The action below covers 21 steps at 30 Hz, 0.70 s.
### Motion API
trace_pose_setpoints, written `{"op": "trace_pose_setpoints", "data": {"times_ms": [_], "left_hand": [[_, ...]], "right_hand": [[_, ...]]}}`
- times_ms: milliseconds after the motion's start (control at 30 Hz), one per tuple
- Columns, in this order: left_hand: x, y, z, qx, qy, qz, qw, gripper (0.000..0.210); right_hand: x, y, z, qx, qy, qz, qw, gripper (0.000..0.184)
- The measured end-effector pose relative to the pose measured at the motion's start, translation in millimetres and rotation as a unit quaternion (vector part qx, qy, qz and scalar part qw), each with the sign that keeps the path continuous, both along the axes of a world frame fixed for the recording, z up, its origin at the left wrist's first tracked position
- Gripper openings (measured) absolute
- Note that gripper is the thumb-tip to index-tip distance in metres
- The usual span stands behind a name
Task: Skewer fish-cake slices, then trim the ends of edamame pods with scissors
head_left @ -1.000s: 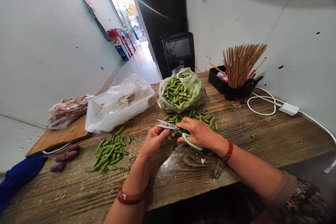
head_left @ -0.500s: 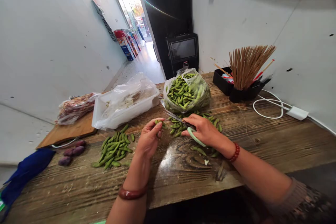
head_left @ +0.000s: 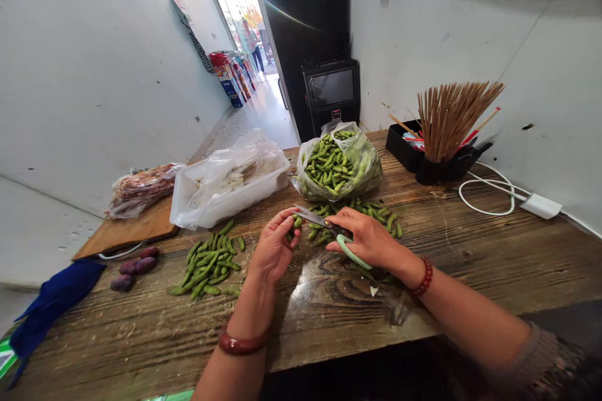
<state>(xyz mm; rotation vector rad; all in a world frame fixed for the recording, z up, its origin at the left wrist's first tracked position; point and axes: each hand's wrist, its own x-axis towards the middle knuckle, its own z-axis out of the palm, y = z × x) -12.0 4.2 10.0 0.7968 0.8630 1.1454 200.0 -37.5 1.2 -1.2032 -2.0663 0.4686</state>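
Observation:
My left hand [head_left: 276, 243] pinches a green edamame pod [head_left: 296, 222] between thumb and fingers. In my right hand [head_left: 364, 235] is a pair of scissors [head_left: 348, 249] with pale green handles, the blades pointing left and reaching the pod's upper end. Whether the blades are parted there is too small to tell. Loose pods [head_left: 388, 218] lie behind and beneath my right hand. A pile of edamame pods [head_left: 207, 266] rests left of my left hand. Behind both hands stands a clear plastic bag [head_left: 369, 169] full of pods.
A white plastic tub [head_left: 226, 208] with a bag inside stands behind the left pile. Farther left are a cutting board [head_left: 126, 229] with a wrapped package [head_left: 143, 189], several purple tubers [head_left: 136, 265] and a blue cloth [head_left: 59, 301]. Skewers [head_left: 451, 122] and a white cable [head_left: 486, 197] occupy the right.
The scissor blades have come up against the pod in my left hand. My left hand has turned and lifted slightly. The whole view has shifted a little, and a person now shows in the far doorway.

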Motion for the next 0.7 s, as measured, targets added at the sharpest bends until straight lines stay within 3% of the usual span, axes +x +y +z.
{"op": "trace_pose_setpoints", "data": {"times_ms": [267,533,700], "left_hand": [[1.7,-1.1,-2.8,-0.014,0.003,-0.002,1.000,0.038],[6.9,-7.3,-1.8,0.081,0.124,-0.097,0.984,0.025],[10.6,-10.2,-0.4,0.104,0.141,-0.119,0.977,0.028]], "right_hand": [[-0.3,-3.5,4.5,0.019,-0.060,-0.016,0.998,0.050],[0.5,-1.3,2.7,0.040,-0.068,-0.023,0.997,0.049],[0.8,-0.2,1.5,0.046,-0.063,-0.024,0.997,0.049]]}}
